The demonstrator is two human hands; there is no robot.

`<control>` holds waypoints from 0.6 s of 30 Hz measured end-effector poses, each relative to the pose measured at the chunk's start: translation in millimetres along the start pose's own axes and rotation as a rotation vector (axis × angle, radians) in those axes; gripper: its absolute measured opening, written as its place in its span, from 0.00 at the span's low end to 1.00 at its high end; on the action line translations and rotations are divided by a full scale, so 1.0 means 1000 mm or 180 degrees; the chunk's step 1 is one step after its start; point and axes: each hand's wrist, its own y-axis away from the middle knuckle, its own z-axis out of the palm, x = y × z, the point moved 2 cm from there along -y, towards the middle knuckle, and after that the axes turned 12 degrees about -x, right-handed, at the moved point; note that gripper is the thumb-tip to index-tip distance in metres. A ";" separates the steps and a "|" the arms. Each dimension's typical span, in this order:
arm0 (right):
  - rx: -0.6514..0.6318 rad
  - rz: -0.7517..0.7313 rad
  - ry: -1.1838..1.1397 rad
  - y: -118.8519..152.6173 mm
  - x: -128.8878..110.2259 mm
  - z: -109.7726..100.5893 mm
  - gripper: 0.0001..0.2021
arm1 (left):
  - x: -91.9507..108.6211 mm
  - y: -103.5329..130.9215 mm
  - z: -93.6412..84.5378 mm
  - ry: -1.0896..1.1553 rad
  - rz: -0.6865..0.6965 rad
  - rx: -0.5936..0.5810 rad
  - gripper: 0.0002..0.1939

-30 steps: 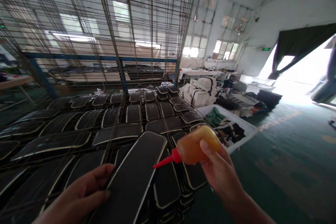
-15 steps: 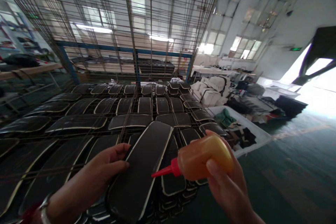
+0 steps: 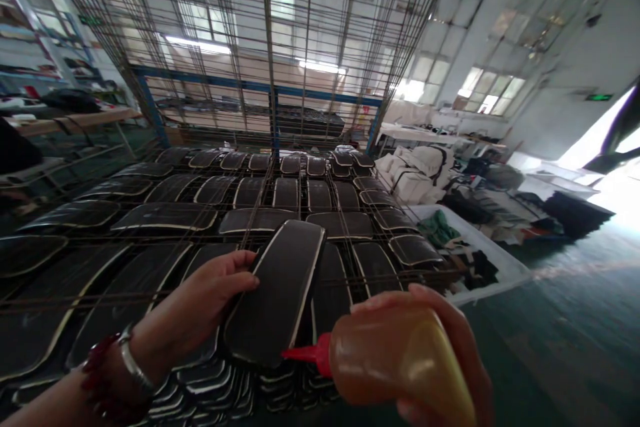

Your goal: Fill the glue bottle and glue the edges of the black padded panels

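I saw the left hand with its fingers clamped on the long edge of the dark panel, above the other panels. It looked light and stiffish, best held by its rim. The right hand wrapped the squeeze bottle, probably soft-walled and slick; its red nozzle met the panel's near corner.

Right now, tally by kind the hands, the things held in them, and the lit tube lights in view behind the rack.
Left hand and right hand: 2
Bottle: 1
Held pad: 1
Tube lights: 2
Total: 6
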 end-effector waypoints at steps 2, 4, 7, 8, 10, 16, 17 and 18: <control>-0.0082 -0.0041 0.0015 0.002 -0.001 0.003 0.30 | 0.000 -0.001 0.000 -0.0037 0.0033 0.0057 0.19; -0.0159 -0.0052 0.0006 0.002 -0.003 0.005 0.30 | 0.001 -0.002 -0.001 -0.0038 0.0046 0.0117 0.19; -0.0160 -0.0084 -0.0001 -0.001 -0.005 0.001 0.29 | 0.001 0.000 -0.002 0.0000 0.0030 0.0099 0.19; -0.0128 -0.0084 -0.0007 -0.003 -0.005 -0.002 0.29 | 0.001 0.001 -0.002 0.0010 0.0029 0.0066 0.19; -0.0005 -0.0038 -0.0012 -0.010 -0.002 -0.012 0.30 | 0.000 0.002 -0.002 0.0039 0.0013 0.0005 0.19; 0.0504 0.0048 -0.0238 -0.052 0.025 -0.052 0.29 | -0.001 0.007 0.003 0.0278 -0.0049 -0.0074 0.21; 0.0603 -0.0017 -0.0249 -0.060 0.029 -0.056 0.28 | 0.000 0.008 0.003 0.0301 -0.0064 -0.0064 0.20; 0.0696 -0.0075 -0.0270 -0.067 0.031 -0.059 0.27 | 0.000 0.008 0.004 0.0319 -0.0066 -0.0060 0.21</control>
